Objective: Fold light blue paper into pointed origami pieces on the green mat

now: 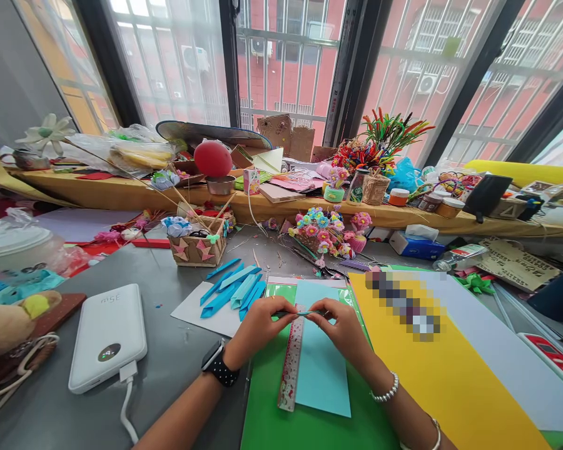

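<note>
My left hand (268,324) and my right hand (336,322) meet over the middle of the work area. Fingertips of both pinch the ends of a thin blue paper strip (302,313), seen nearly edge-on. Below them lies a light blue paper sheet (323,375) on a green sheet (272,425). A clear ruler with a pink pattern (289,369) rests along the light blue sheet's left side. Left of my hands, several folded blue paper pieces (237,286) are piled on a white sheet (187,307).
A white power bank (110,331) with a cable lies at left. Yellow paper (403,375) spreads to the right. Behind are a decorated cardboard box (199,250), handmade flowers (323,228) and a blue tissue pack (415,245). A cluttered ledge (286,209) runs below the windows.
</note>
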`<action>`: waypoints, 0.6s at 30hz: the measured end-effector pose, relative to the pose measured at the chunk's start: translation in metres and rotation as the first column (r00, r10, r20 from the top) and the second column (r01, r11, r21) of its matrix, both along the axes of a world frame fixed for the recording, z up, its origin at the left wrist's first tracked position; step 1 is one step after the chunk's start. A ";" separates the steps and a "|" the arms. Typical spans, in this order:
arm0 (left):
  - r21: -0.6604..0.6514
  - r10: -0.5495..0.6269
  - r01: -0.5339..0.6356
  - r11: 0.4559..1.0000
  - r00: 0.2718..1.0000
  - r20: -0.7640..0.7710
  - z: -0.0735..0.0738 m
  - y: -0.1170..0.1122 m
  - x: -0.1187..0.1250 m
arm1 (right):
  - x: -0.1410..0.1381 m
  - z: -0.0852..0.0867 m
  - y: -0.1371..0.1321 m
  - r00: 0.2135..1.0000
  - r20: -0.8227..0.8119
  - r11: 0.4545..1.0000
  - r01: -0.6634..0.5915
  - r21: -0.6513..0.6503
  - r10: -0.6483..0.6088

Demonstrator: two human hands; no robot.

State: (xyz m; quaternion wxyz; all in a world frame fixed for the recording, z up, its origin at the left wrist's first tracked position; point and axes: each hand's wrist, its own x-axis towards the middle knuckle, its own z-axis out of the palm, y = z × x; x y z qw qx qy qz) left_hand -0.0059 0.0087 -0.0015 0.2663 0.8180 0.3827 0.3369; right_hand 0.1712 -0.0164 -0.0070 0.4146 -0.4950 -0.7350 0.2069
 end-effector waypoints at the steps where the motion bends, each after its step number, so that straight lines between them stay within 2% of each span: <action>1: -0.007 0.000 0.000 1.000 1.000 -0.003 0.000 0.000 0.000 | 0.000 0.000 0.000 1.000 0.006 1.000 -0.002 -0.004 0.002; 5: -0.150 -0.040 0.045 0.988 0.998 0.040 0.001 0.001 0.001 | 0.002 -0.001 0.000 0.999 0.035 0.998 -0.028 0.049 0.026; 10: -0.391 -0.059 0.127 0.912 0.982 0.181 0.000 0.001 0.003 | 0.001 -0.001 -0.003 0.995 0.094 0.980 -0.059 0.192 0.042; 15: -0.465 -0.004 0.149 0.873 0.954 0.298 0.002 0.001 0.003 | 0.000 -0.001 -0.004 0.995 0.063 0.981 -0.090 0.170 0.080; 18: -0.472 0.022 0.130 0.872 0.953 0.303 0.005 0.001 0.003 | 0.000 0.000 -0.004 0.995 0.044 0.984 -0.093 0.153 0.087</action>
